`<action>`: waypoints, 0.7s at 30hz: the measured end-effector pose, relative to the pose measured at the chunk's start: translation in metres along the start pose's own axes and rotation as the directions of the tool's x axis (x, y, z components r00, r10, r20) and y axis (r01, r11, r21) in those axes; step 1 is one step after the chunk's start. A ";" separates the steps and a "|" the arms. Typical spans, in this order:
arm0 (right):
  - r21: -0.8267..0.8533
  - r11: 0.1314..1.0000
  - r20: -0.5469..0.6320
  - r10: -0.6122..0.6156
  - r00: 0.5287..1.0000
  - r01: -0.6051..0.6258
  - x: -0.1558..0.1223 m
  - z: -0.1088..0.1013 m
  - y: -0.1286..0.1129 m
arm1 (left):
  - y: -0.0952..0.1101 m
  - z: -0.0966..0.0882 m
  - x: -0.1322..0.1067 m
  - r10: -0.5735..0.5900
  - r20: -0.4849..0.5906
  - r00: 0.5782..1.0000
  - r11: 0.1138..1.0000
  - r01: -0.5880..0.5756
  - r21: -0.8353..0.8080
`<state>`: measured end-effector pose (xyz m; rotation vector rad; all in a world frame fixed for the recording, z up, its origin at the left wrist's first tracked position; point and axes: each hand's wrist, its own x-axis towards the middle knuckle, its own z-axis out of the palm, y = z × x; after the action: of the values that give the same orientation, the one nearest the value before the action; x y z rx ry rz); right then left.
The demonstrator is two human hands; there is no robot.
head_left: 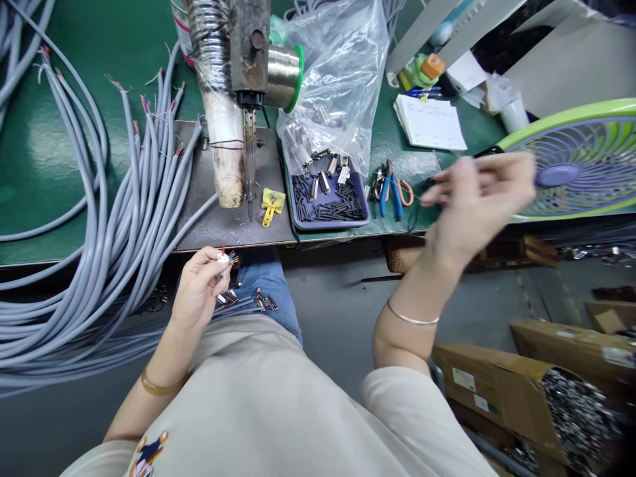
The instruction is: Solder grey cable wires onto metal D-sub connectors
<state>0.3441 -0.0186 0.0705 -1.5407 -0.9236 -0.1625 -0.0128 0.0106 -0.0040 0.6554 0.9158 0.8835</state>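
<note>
My left hand [201, 278], at the bench's front edge above my lap, pinches a cable end with bared coloured wires [232, 257]; something white is wrapped around it at my fingertips. Out to the right, my right hand [472, 192] is raised beside the fan and smeared by motion. Its fingers are curled together, and a small dark piece [428, 185] shows at their tips; what it is I cannot make out. Blue-handled pliers [391, 192] and orange-handled scissors [406, 193] lie left of that hand. A soldering iron [250, 159] hangs tip down over a dark mat [199, 225].
Bundled grey cables [94, 232] cover the left side. A purple tray [330, 224] holds connectors and black sleeves, under a plastic bag [342, 59]. Nearby are a solder spool [285, 76], a yellow clip [269, 211], a paper pad [430, 122], a green fan [571, 159] and floor cartons [497, 377].
</note>
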 end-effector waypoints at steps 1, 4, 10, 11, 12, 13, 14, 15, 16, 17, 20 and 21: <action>-0.173 0.984 0.035 0.046 0.998 -0.039 0.001 0.002 0.011 | -0.001 0.000 0.000 -0.003 0.000 1.000 1.000 0.003 0.000; -0.583 0.810 0.271 0.262 0.926 -0.059 0.002 0.013 0.043 | -0.002 0.001 0.000 -0.016 0.000 1.000 1.000 0.016 -0.001; -0.741 0.663 0.403 0.312 0.860 0.107 -0.001 0.034 0.060 | -0.003 0.000 0.000 -0.016 -0.007 1.000 1.000 0.016 0.005; -0.748 0.653 0.417 0.319 0.851 0.122 -0.001 0.036 0.060 | -0.004 0.000 0.001 -0.015 -0.008 1.000 1.000 0.016 0.006; -0.750 0.647 0.432 0.324 0.842 0.136 -0.001 0.038 0.061 | -0.004 -0.001 0.001 -0.016 -0.010 1.000 1.000 0.017 0.005; -0.751 0.644 0.443 0.328 0.834 0.146 0.000 0.038 0.062 | -0.004 -0.001 0.001 -0.017 -0.013 1.000 1.000 0.017 0.004; -0.752 0.643 0.446 0.332 0.831 0.147 0.001 0.037 0.063 | -0.004 -0.001 0.001 -0.019 -0.016 1.000 1.000 0.019 0.003; -0.749 0.647 0.440 0.331 0.835 0.139 0.001 0.035 0.064 | -0.004 -0.001 0.000 -0.019 -0.019 1.000 1.000 0.019 0.002; -0.738 0.664 0.427 0.320 0.846 0.121 0.002 0.032 0.065 | -0.004 -0.001 0.000 -0.020 -0.022 1.000 1.000 0.020 0.002; -0.710 0.697 0.407 0.296 0.864 0.096 0.003 0.028 0.065 | -0.004 -0.001 0.000 -0.022 -0.025 0.999 1.000 0.022 0.004; -0.492 0.871 0.308 0.151 0.939 0.021 0.002 0.016 0.059 | -0.004 0.000 0.001 -0.028 -0.025 0.999 1.000 0.028 0.009; -0.381 0.925 0.279 0.119 0.953 -0.004 0.001 0.013 0.055 | -0.004 0.000 0.002 -0.030 -0.025 0.999 1.000 0.030 0.009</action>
<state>0.3737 -0.0017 0.0258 -1.9892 -1.1253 -0.0632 -0.0105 0.0100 -0.0075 0.6388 0.9500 0.8628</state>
